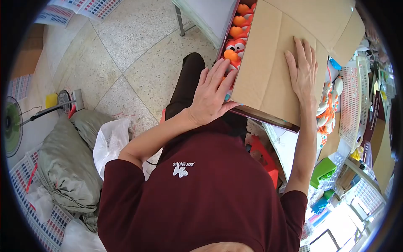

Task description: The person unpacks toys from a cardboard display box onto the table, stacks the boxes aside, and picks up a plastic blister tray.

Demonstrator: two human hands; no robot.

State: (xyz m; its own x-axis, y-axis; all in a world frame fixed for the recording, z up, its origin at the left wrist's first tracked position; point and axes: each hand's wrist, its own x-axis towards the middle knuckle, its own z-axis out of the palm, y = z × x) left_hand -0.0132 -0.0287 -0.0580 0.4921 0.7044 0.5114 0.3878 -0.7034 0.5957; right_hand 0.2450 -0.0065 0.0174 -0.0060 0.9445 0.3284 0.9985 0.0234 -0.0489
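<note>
A cardboard box (275,50) stands before me, with a brown cardboard sheet or flap over much of its top. Along its left side a row of red and orange toys (236,44) with big white eyes shows in the gap. My left hand (212,92) rests at the box's near left corner, fingers extended over the toys and thumb by the cardboard edge. Lying flat on the cardboard is my right hand (303,69), its fingers stretched out. Neither hand visibly grips anything.
Right of the box lie orange and white corded pieces (328,109) and a white plastic basket (349,101). A green bin (322,172) sits lower right. At left are grey sacks (69,164), a white plastic bag (111,140) and a fan (12,126). A table leg (179,21) stands behind.
</note>
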